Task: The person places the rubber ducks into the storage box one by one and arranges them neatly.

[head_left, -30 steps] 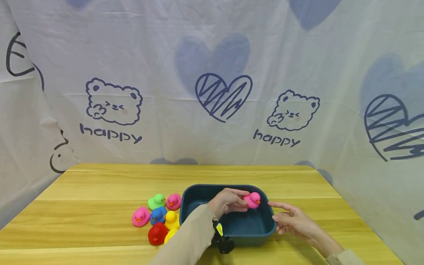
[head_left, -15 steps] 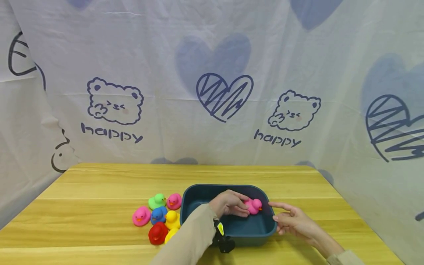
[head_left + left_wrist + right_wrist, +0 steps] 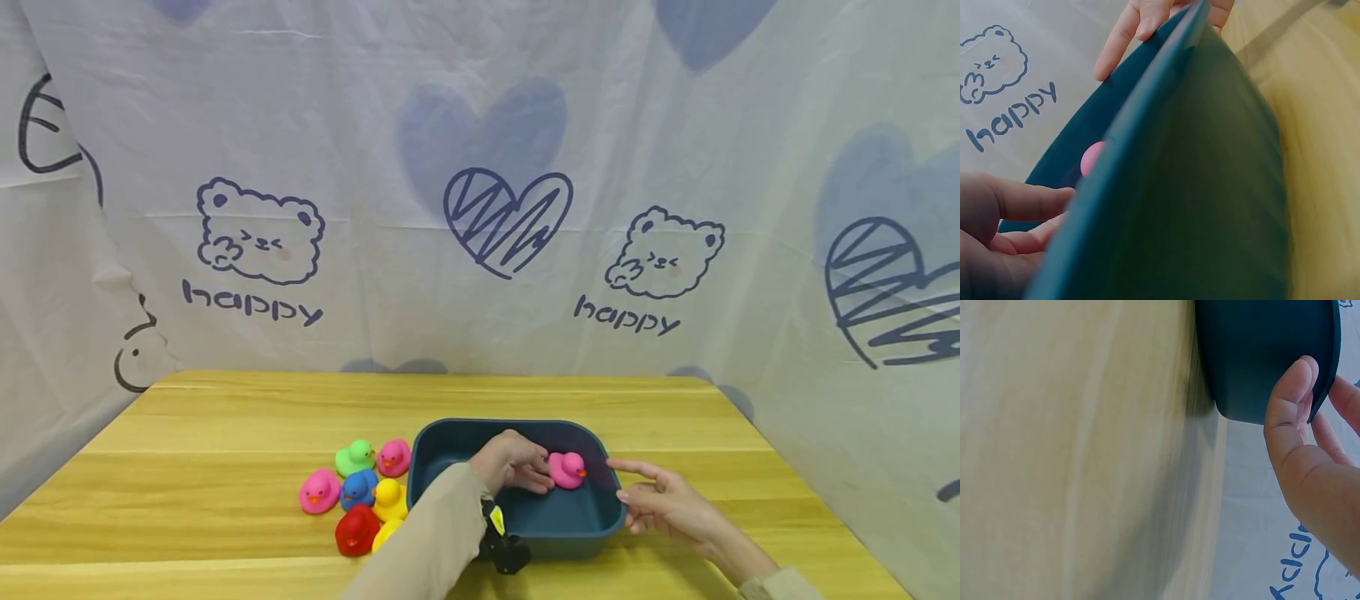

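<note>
A pink rubber duck (image 3: 566,471) sits inside the dark teal bin (image 3: 555,533), near its right end. My left hand (image 3: 513,461) reaches into the bin just left of the duck, with its fingers loosely bent and nothing held. In the left wrist view, a small gap shows between the left fingertips (image 3: 1063,199) and the pink duck (image 3: 1092,159), which is mostly hidden by the bin wall. At the bin's right end, my right hand (image 3: 671,504) rests its extended fingers and thumb against the rim. The right wrist view shows the right thumb (image 3: 1291,384) along the outer wall.
Left of the bin stands a cluster of rubber ducks: green (image 3: 356,458), pink (image 3: 319,492), blue (image 3: 358,490), red (image 3: 357,531) and several others, some touching the bin or partly hidden by my left sleeve (image 3: 427,542). A printed cloth (image 3: 390,250) hangs behind the wooden table (image 3: 187,500).
The pink duck has come down from my left fingers onto the bin floor. My left hand has let go and drawn slightly left. The right hand has stayed at the rim.
</note>
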The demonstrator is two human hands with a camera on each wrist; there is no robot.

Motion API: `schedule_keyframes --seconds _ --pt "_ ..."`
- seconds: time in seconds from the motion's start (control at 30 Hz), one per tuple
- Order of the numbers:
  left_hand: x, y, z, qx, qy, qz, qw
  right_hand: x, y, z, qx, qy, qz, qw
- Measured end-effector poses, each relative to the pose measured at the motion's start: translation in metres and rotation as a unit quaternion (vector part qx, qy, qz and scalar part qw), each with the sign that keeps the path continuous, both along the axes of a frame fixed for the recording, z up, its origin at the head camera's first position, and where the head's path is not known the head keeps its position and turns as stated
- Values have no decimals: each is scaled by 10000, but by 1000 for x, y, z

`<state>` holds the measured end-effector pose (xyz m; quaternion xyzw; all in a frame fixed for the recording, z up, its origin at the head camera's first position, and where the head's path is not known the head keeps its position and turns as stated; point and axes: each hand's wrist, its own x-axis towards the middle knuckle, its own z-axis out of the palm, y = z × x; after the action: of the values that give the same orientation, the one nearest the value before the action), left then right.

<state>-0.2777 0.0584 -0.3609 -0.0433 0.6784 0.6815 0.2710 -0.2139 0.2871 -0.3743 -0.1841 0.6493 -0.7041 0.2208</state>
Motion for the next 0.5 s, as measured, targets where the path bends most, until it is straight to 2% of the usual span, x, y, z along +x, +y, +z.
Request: schedule_keyframes --seconds 0.2,0.5 --pt "-1 -6 1 -70 -21 67 10000 0 0 0 -51 8 62 10000" --pt "-1 -12 8 382 -41 103 9992 -2 1 1 -106 19 78 9999"
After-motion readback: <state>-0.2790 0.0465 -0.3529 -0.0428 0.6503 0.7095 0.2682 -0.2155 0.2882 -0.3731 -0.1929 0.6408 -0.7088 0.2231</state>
